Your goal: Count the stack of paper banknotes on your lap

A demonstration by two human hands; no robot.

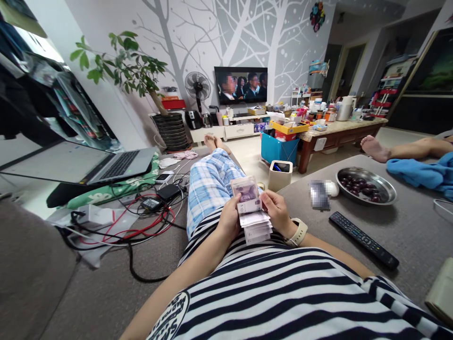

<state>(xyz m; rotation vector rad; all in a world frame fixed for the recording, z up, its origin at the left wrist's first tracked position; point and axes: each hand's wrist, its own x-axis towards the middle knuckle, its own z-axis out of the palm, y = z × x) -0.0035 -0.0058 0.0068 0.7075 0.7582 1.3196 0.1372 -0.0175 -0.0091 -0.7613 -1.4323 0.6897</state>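
Observation:
Over my lap, a stack of purple banknotes is held between both hands, with the lower notes fanned down towards my shirt. My left hand grips the stack's left edge, its thumb lying on the top note and its other fingers hidden. On the right side my right hand is closed at the notes' edge, thumb and forefinger pinching there. A pale watch is round that wrist. Beneath the notes are my striped shirt and checked blue trousers.
To my right on the sofa lie a black remote, a steel bowl of dark fruit and a blue cloth. Tangled cables and an open laptop are at left. Another person's bare leg extends in from the right.

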